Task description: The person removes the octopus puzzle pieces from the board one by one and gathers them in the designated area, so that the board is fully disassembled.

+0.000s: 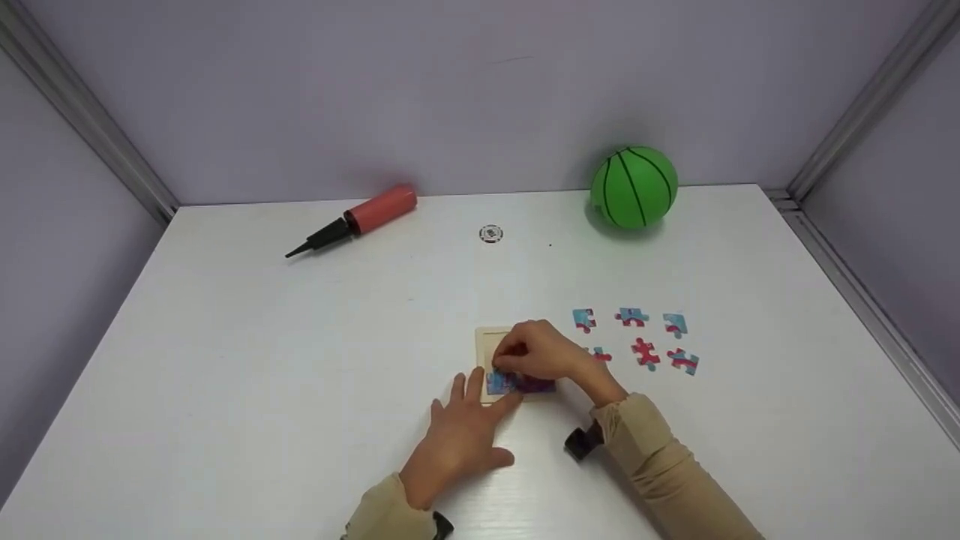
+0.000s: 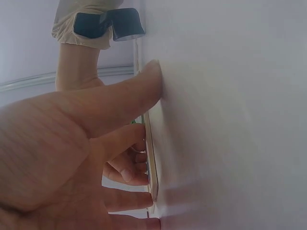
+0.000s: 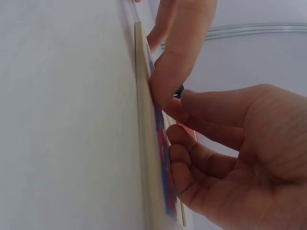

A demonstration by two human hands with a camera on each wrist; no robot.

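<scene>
A small wooden puzzle tray (image 1: 481, 346) lies near the table's front, with blue and purple jigsaw pieces (image 1: 538, 385) along its near side. My left hand (image 1: 459, 439) is spread flat, its fingertips on the tray's near left corner and near edge. Over the tray, my right hand (image 1: 541, 351) pinches a blue puzzle piece (image 1: 496, 374) at the left side, mostly hidden by the fingertips. In the right wrist view, the tray's pale edge (image 3: 141, 96) runs beside the curled fingers (image 3: 184, 175). The left thumb (image 2: 129, 98) stretches out over the table in the left wrist view.
Several loose puzzle pieces (image 1: 645, 353) lie right of the tray, one partly behind the right wrist. At the back are a green ball (image 1: 634, 187), a red and black hand pump (image 1: 381, 210) and a round black-and-white chip (image 1: 491, 234). Walls border the table behind and at both sides.
</scene>
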